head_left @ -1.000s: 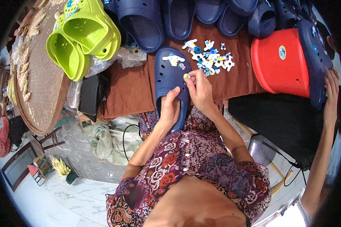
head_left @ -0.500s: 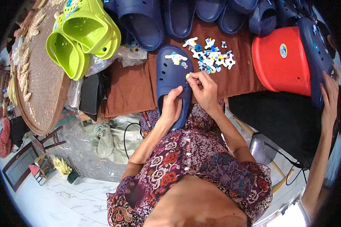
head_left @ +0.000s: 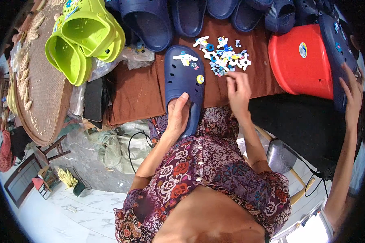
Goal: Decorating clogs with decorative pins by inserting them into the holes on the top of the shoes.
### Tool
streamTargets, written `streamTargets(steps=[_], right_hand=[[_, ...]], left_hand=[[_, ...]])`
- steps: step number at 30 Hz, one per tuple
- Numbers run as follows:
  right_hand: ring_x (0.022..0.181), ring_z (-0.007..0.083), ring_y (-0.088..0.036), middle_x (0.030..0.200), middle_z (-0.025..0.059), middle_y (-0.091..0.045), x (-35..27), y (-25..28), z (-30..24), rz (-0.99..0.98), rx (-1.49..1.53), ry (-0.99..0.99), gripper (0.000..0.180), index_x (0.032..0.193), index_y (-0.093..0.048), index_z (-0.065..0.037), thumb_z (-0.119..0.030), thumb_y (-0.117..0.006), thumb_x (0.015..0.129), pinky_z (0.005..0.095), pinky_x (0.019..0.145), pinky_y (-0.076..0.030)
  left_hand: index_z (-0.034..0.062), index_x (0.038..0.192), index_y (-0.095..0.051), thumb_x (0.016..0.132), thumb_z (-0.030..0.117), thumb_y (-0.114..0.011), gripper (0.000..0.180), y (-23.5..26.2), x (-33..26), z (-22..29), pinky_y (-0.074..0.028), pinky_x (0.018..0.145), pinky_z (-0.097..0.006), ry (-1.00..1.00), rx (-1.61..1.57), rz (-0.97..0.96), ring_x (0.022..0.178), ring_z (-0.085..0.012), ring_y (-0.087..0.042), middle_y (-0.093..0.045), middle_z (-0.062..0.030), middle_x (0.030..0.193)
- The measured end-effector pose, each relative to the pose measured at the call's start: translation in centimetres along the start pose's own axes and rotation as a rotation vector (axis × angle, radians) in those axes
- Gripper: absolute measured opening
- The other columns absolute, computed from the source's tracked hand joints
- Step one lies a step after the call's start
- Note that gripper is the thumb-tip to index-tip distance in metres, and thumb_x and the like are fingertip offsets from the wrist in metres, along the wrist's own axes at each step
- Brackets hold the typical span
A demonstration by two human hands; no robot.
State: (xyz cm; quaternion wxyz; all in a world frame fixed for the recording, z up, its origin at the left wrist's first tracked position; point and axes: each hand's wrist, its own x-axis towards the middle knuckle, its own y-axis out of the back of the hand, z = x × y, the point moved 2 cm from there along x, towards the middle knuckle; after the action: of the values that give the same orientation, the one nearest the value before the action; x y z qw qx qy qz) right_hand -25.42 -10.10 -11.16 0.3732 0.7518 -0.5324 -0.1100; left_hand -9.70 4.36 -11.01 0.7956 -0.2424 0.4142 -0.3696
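Note:
A navy clog point(head_left: 178, 87) with vent holes lies toe-away on the brown cloth point(head_left: 138, 95) before me. On its top sit a white character charm point(head_left: 185, 59), a small round swirl charm and a yellow-and-white round charm point(head_left: 200, 79). My left hand point(head_left: 178, 115) grips the clog at its opening, thumb on the upper rim; its other fingers are mostly hidden inside. To the right, my right hand point(head_left: 239, 93) reaches to the near edge of a loose pile of charms point(head_left: 227, 56) in white, blue and black. Its fingers are bent and slightly apart, with nothing visible between them.
Lime-green clogs point(head_left: 67, 56) are stacked at the left beside a round woven tray point(head_left: 44, 109). More navy clogs point(head_left: 148, 24) line the back. On the right stands a red tub point(head_left: 300, 60); another person's hand point(head_left: 353, 91) touches a navy clog point(head_left: 338, 60) against it.
My right hand has let go of the yellow-and-white charm, now seated on the clog, and moved right to the charm pile. My left hand keeps its hold on the clog.

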Motion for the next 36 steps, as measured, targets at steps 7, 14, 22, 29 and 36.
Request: streamTargets(steps=[7, 14, 22, 29, 36], right_hand=[[0.093, 0.0352, -0.057, 0.1, 0.0163, -0.059, 1.6, 0.2, 1.9, -0.022, -0.202, 0.147, 0.018, 0.107, -0.06, 0.0, -0.004, -0.064, 0.089, 0.0436, 0.081, -0.046], [0.087, 0.0314, -0.06, 0.097, 0.0164, -0.058, 0.8, 0.0, 1.4, -0.018, -0.11, 0.068, 0.021, 0.107, -0.059, 0.001, -0.001, -0.063, 0.087, 0.0412, 0.077, -0.048], [0.094, 0.0317, -0.061, 0.099, 0.0135, -0.058, -0.6, -1.3, -0.2, -0.129, -0.041, 0.05, 0.027, 0.107, -0.061, -0.002, -0.002, -0.066, 0.081, 0.0407, 0.086, -0.048], [0.089, 0.027, -0.062, 0.099, 0.0117, -0.061, 0.6, -1.7, -3.6, -0.124, 0.181, 0.03, 0.026, 0.104, -0.067, -0.003, -0.015, -0.077, 0.083, 0.0355, 0.077, -0.051], [0.082, 0.0138, -0.066, 0.101, 0.0072, -0.065, 1.7, -3.3, -4.0, -0.311, 0.47, -0.118, 0.022, 0.111, -0.069, -0.003, -0.008, -0.071, 0.089, 0.0265, 0.071, -0.053]], left_hand=[[-0.0072, 0.137, -0.044, 0.096, 0.016, -0.066, 0.052, -1.0, -0.2, 0.2, -0.043, 0.105, -0.035, 0.039, 0.11, 0.023, 0.118, -0.0183, -0.056, -0.057, -0.0132, 0.132], [-0.0067, 0.129, -0.051, 0.093, 0.015, -0.068, 0.045, -1.7, 0.0, 0.5, -0.046, 0.1, -0.034, 0.014, 0.152, 0.057, 0.113, -0.0197, -0.061, -0.062, -0.0125, 0.125], [-0.0068, 0.134, -0.049, 0.094, 0.009, -0.066, 0.046, -1.1, 0.0, 0.6, -0.05, 0.095, -0.029, 0.099, 0.142, 0.04, 0.108, -0.0148, -0.062, -0.063, -0.0106, 0.124], [-0.003, 0.109, -0.061, 0.091, 0.013, -0.068, 0.025, -1.2, 0.2, 0.0, -0.046, 0.094, -0.031, 0.081, 0.125, 0.097, 0.101, -0.0143, -0.061, -0.066, -0.0074, 0.106], [-0.0004, 0.104, -0.063, 0.088, 0.01, -0.067, 0.019, 0.1, 0.7, -0.5, -0.045, 0.094, -0.03, 0.115, 0.134, 0.079, 0.098, -0.0114, -0.06, -0.066, -0.0039, 0.103]])
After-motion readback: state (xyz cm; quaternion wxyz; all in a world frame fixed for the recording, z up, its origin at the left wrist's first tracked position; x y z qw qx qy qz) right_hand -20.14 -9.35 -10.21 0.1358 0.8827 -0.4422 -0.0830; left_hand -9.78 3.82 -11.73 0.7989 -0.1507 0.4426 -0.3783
